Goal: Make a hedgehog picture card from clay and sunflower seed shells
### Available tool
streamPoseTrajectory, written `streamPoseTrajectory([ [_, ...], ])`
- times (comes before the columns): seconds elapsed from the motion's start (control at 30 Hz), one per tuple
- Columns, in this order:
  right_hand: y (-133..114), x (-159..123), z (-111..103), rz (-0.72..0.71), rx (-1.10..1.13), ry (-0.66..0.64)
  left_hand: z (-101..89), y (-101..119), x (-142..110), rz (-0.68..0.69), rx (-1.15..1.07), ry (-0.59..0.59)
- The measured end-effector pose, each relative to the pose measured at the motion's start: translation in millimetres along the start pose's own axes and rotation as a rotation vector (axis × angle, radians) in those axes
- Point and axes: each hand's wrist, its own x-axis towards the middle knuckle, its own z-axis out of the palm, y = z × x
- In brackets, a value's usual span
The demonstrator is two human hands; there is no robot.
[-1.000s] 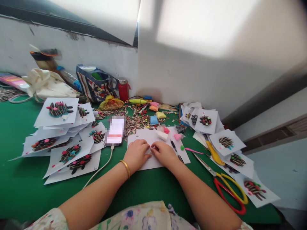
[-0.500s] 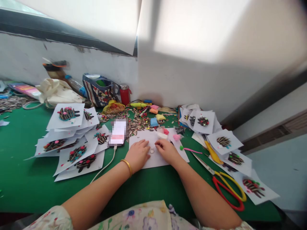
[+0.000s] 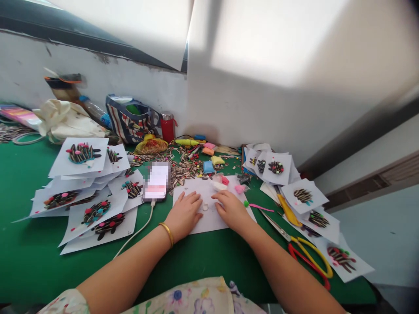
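A white sheet of paper [image 3: 209, 224] lies on the green table in front of me. My left hand [image 3: 184, 214] rests palm down on its left part, fingers stretched out, holding nothing. Over the right part is my right hand [image 3: 233, 211], its thumb and forefinger apart with nothing visible between them. Between the two hands sits a small whitish ring-like bit [image 3: 205, 207], apparently clay, touched by neither hand. Just beyond my right fingers are a white lump of clay [image 3: 218, 186] in clear wrap and a pink lump [image 3: 240, 188].
Sheets with seed-and-clay figures are stacked at left [image 3: 78, 172] and right [image 3: 303, 196]. Scissors [image 3: 297, 244] lie right of the paper, a charging phone [image 3: 156, 181] left. Loose striped seeds [image 3: 185, 168], colored clay packets [image 3: 208, 166] and a red flask [image 3: 167, 127] are behind.
My right thumb and forefinger, pinched together before, have come apart. The left hand stays flat on the paper. The view has shifted slightly.
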Motion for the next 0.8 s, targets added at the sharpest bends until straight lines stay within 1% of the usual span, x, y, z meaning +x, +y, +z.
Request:
streamPoseTrajectory([
  [0.07,-0.7,-2.4,6.8,0.004,0.068,0.018,1.3,-0.1,-1.1,0.005,-0.019,0.021],
  [0.23,-1.0,-4.7,15.1,-0.02,0.15,-0.01,1.4,0.2,-2.2,0.006,-0.041,0.052],
  [0.53,5.5,-5.7,10.5,-0.048,0.208,-0.038,1.8,-3.3,-1.0,0.019,-0.054,0.039],
  [0.8,3.4,-6.6,10.1,-0.097,0.143,-0.065,0.1,-1.6,-1.0,0.045,-0.049,0.054],
])
